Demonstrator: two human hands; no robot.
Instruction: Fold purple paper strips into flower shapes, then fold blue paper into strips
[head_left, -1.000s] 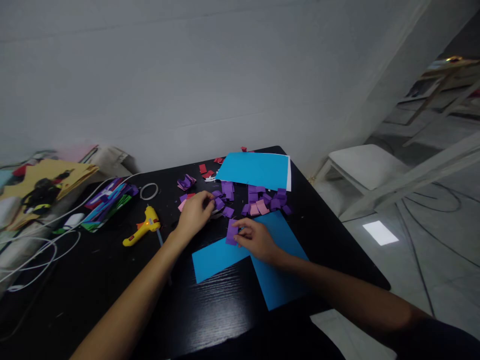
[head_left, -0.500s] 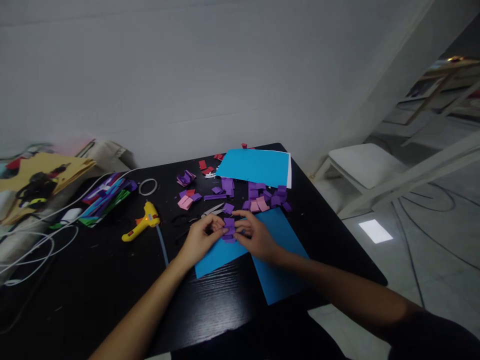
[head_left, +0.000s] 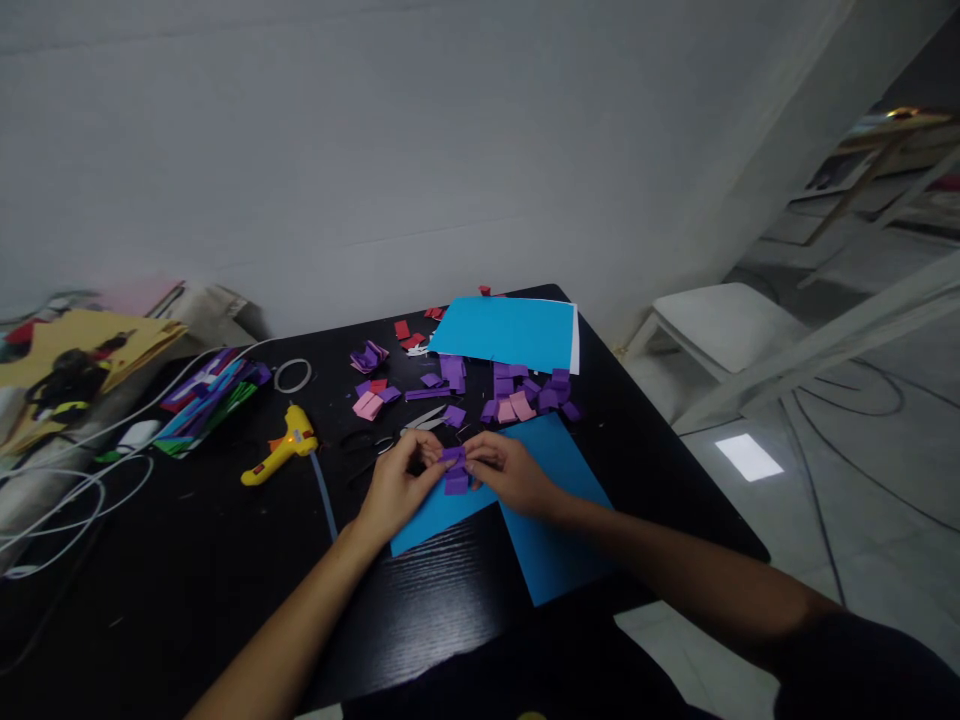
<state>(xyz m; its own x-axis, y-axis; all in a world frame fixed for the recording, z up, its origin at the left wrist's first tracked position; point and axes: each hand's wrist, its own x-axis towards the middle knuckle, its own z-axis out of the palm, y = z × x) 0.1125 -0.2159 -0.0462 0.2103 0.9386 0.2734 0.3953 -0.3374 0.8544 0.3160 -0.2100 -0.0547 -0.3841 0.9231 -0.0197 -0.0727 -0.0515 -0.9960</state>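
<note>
A small creased piece of purple paper (head_left: 456, 482) is pinched between my two hands, above a blue sheet (head_left: 431, 525). My left hand (head_left: 405, 478) grips its left edge with thumb and fingers. On its right edge, my right hand (head_left: 511, 472) closes in the same way. Under my right wrist lies another blue sheet (head_left: 559, 480). Just beyond my fingers are scissors (head_left: 424, 420) with their blades apart and a loose purple paper square (head_left: 454, 415). Purple and pink folded papers (head_left: 517, 405) lie clustered past my right hand.
A yellow glue gun (head_left: 289, 445) with its glue stick lies left of my hands. Blue and white sheets (head_left: 510, 330) rest at the table's back edge. Farther left are a tape ring (head_left: 292, 375), coloured paper strips (head_left: 210, 400) and white cables (head_left: 97, 490). A white chair (head_left: 720, 325) stands right.
The purple paper has turned and folded a little between my fingers. My right fingers have come down and closed nearer to it. The view has shifted slightly.
</note>
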